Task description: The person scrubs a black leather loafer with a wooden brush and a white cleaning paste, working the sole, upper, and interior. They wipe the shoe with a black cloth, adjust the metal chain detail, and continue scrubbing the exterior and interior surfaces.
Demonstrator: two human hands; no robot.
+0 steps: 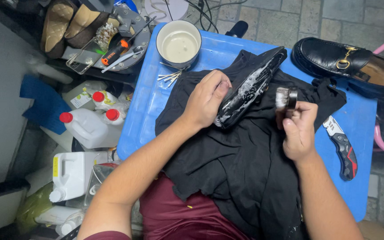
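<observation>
Head view shows your left hand (pixel 207 98) curled shut around the black shoe (pixel 250 86), which lies soapy and slanted on the black cloth (pixel 241 164) over the blue table (pixel 147 98). Your right hand (pixel 298 131) pinches a small brush (pixel 285 98), bristles just beside the shoe's side. Open table lies right of that hand, apart from a folding knife (pixel 343 149). A white bowl (pixel 178 43) stands at the far edge. Both forearms reach forward, wrists slightly bent.

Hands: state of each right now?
Left hand: closed on the soapy black shoe, steadying it.
Right hand: closed on a small brush beside the shoe.
</observation>
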